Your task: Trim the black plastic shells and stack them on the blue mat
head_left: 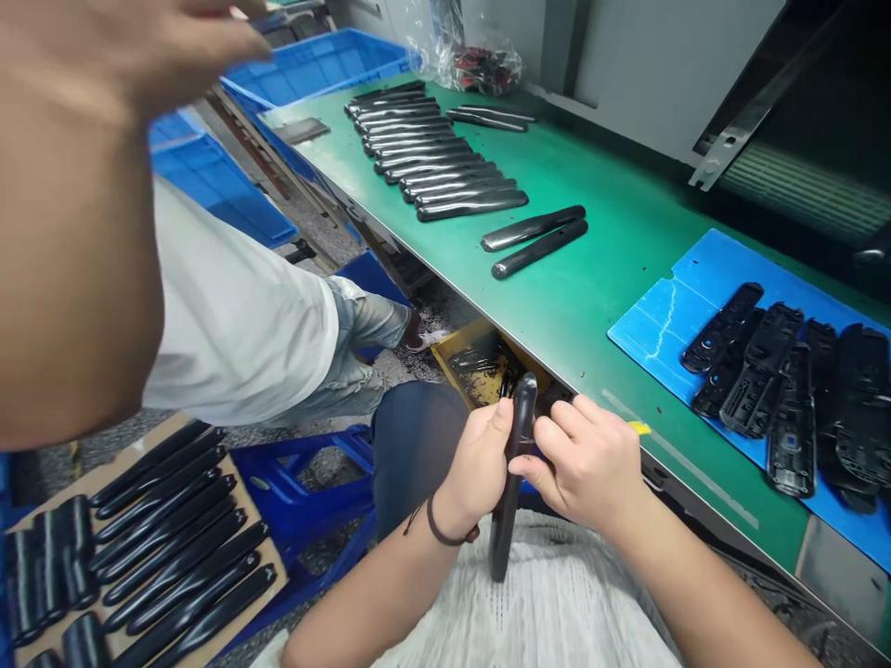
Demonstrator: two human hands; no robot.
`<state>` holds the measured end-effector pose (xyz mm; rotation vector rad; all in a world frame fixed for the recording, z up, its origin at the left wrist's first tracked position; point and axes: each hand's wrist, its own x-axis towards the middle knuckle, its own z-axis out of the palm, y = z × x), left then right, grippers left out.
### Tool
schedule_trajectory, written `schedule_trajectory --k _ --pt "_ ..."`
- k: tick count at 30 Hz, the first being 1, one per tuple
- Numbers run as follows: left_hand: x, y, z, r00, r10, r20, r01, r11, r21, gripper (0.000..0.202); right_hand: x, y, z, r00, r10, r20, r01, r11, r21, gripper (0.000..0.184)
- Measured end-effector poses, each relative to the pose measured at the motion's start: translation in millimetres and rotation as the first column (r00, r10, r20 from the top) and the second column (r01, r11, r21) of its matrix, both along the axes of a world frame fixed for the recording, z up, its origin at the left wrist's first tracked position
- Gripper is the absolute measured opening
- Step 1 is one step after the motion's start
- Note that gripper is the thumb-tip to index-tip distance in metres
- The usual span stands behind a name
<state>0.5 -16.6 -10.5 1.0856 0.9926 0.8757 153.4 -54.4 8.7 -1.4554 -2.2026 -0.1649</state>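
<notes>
Upright in front of my lap is a long glossy black plastic shell point(513, 520). My left hand point(480, 459) is closed around its middle, thumb along its side. My right hand point(588, 459) is closed against the shell's other side, its thumb near the surface. A yellow end point(639, 428) sticks out behind the right fist, seemingly the handle of a slim tool; its working tip is mostly hidden by the fingers. On the green bench point(557, 306) lie two similar shells point(539, 246) and, farther back, a long row of shells point(438, 153).
Black inner parts point(780, 371) lie piled on a blue sheet point(654, 315) at right. More shells point(187, 529) rest on cardboard at lower left. A yellow bin point(456, 348) stands under the bench edge. Another person's arm point(76, 260) reaches across the upper left, close by.
</notes>
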Motion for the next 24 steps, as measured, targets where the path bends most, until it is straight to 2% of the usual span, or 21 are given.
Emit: schedule_trajectory --k 5,13,24 --pt "4 5 5.0 0.999 0.039 0.037 -0.038 0.999 -0.027 0.068 -4 -6 -4.7 0.998 0.034 -0.044 -0.036 0.998 -0.053 0.061" --pt "9 7 -0.5 0.993 0.093 0.067 -0.093 0.996 -0.008 0.066 -5 -10 -8.3 0.997 0.036 -0.074 -0.041 0.997 -0.071 0.06" --pt "13 15 3.1 0.96 0.163 0.227 -0.134 0.982 -0.136 0.064 -11 -13 -12.2 0.996 0.064 -0.061 -0.069 0.993 -0.093 0.059"
